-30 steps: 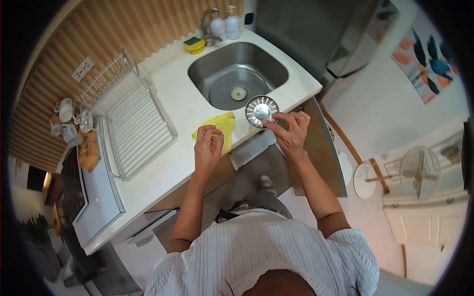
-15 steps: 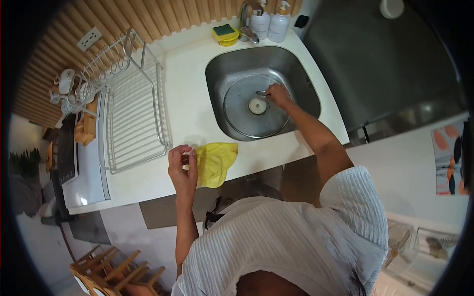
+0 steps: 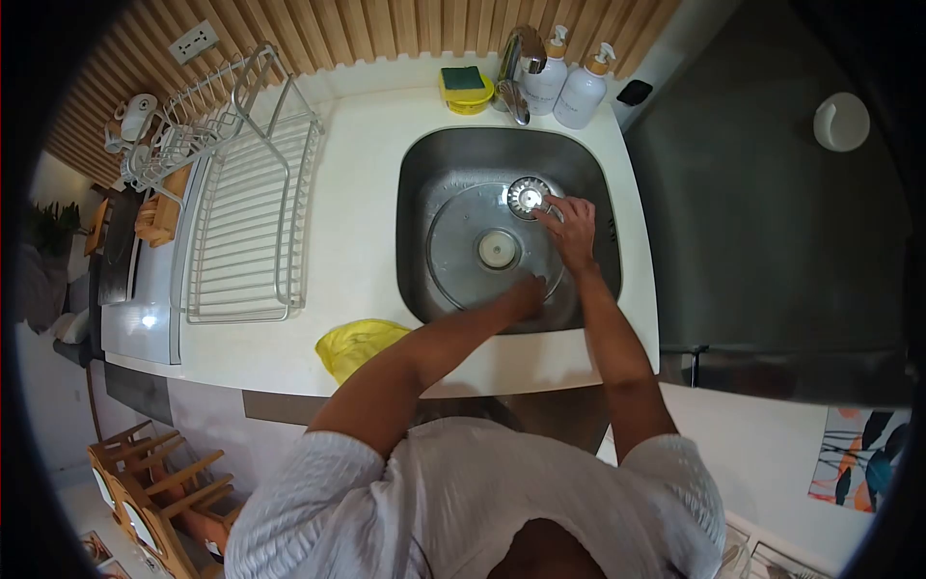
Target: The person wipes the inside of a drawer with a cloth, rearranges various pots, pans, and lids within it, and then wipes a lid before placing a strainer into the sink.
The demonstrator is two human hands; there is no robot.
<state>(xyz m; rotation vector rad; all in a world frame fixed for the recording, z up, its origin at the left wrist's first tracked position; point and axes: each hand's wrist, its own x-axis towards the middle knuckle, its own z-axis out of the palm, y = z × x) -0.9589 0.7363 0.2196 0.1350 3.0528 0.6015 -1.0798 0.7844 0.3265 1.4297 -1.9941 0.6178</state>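
Inside the steel sink, my right hand pinches the rim of a round metal strainer, its round face turned up. The pale round drain lies just below and left of the strainer. My left hand is low in the sink, near its front wall; its fingers are hidden and blurred. On the counter's front edge, partly behind my left forearm, lies a yellow cloth.
A wire dish rack stands on the left of the counter. Behind the sink are a green-and-yellow sponge on a yellow container, the faucet and two white pump bottles.
My left hand has moved from above the yellow cloth into the sink. My right hand has shifted, and the strainer's round face now shows. The view has shifted too.
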